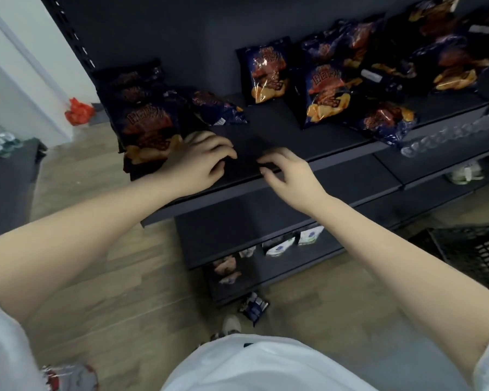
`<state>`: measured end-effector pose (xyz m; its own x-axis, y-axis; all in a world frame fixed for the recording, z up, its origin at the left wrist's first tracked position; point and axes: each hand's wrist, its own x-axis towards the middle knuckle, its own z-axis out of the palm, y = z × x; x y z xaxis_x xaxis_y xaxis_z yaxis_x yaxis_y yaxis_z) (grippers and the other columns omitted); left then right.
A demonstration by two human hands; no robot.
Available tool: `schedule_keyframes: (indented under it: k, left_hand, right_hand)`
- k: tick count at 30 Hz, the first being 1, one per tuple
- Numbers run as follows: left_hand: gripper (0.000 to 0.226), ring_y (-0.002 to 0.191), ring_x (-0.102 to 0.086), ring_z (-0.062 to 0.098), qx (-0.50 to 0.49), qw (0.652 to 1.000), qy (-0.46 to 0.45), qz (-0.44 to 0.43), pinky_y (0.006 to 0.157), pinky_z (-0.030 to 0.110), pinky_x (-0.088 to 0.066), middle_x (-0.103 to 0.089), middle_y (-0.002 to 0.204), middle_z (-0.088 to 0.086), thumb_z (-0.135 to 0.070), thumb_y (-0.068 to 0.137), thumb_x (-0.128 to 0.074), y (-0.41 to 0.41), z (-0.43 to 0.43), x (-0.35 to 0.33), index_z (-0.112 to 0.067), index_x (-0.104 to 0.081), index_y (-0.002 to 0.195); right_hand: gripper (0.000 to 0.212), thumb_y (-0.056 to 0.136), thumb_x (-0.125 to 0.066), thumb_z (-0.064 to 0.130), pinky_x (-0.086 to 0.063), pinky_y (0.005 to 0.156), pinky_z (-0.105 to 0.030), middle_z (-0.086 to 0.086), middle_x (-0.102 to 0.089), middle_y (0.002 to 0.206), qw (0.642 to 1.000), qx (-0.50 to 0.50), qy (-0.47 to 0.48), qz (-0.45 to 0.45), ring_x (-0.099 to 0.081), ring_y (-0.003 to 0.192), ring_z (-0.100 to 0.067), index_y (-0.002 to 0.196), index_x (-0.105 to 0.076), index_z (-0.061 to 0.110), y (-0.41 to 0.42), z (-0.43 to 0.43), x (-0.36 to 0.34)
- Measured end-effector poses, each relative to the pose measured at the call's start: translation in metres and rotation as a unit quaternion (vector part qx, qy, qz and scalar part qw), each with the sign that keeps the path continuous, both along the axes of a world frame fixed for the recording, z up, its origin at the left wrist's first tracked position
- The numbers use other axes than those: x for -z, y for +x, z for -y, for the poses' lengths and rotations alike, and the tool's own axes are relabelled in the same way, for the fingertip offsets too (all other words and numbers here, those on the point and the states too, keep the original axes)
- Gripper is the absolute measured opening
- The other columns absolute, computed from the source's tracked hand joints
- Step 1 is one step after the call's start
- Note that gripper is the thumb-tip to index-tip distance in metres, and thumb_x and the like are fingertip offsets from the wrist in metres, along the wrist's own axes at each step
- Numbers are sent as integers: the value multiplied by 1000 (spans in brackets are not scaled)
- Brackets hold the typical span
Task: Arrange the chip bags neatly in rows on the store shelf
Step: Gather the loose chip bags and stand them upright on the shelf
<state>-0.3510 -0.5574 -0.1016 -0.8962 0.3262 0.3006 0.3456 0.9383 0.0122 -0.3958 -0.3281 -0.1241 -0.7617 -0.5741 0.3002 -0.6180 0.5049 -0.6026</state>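
As left hand point(201, 162) and right hand point(290, 173) hover over shelf point(266, 128), fingers loosely curled, gripping nothing: front chip bag point(148, 134) sits at corner; stray nudge could topple it.

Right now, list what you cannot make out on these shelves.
Head view, all:
Right-hand chip bags: blurred, overlapping; count unclear.
Left row of bags: rear ones hidden behind the front bag.
Lower-shelf packets: mostly hidden by the shelf above.
Black crate: cut off by right edge.
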Motion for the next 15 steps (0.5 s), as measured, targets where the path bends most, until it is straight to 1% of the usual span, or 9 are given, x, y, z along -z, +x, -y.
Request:
schedule_keyframes:
  k: [2,4,7,9,12,15]
  left_hand:
    - [25,112,-49,28,13,1000,12,-3,97,44,-38,-59,119,2,-14,85,-55,10,-18,0,-17,-62,110]
    - [25,108,-52,30,18,1000,11,-5,95,44,-40,-61,116,4,-10,82,-59,22,-37,-1,-15,-63,107]
    - [27,109,-53,29,10,1000,-15,5,93,45,-39,-61,116,2,-11,81,-60,41,-59,-1,-17,-63,106]
    - [26,110,-52,29,-5,1000,-13,11,94,45,-39,-61,117,2,-11,82,-59,53,-72,4,-18,-63,107]
    - [27,107,-54,29,-30,999,23,20,88,44,-42,-63,115,2,-9,83,-58,72,-91,22,-17,-63,107]
    - [28,108,-53,27,-56,995,57,54,87,43,-41,-62,116,0,-10,84,-56,95,-107,54,-18,-62,109]
  right_hand:
    - [25,93,-54,20,-40,97,-29,-7,-56,125,1000,-13,27,-1,-53,117,-23,115,-63,10,7,-19,0]
    - [27,94,-53,23,-38,98,-29,-7,-52,131,998,-15,53,6,-51,121,-22,118,-62,12,14,-37,0]
    - [29,94,-53,26,-37,102,-32,-6,-48,136,997,-20,70,19,-47,125,-22,120,-60,14,25,-61,2]
    - [30,94,-52,27,-35,104,-31,-5,-45,138,995,-30,84,36,-45,127,-21,121,-59,14,34,-74,9]
    - [31,93,-53,27,-36,103,-31,-5,-44,139,991,-48,107,64,-45,127,-20,122,-58,15,49,-90,29]
    - [34,93,-53,30,-40,102,-37,-6,-44,139,984,-54,140,93,-46,126,-24,123,-57,15,64,-100,58]
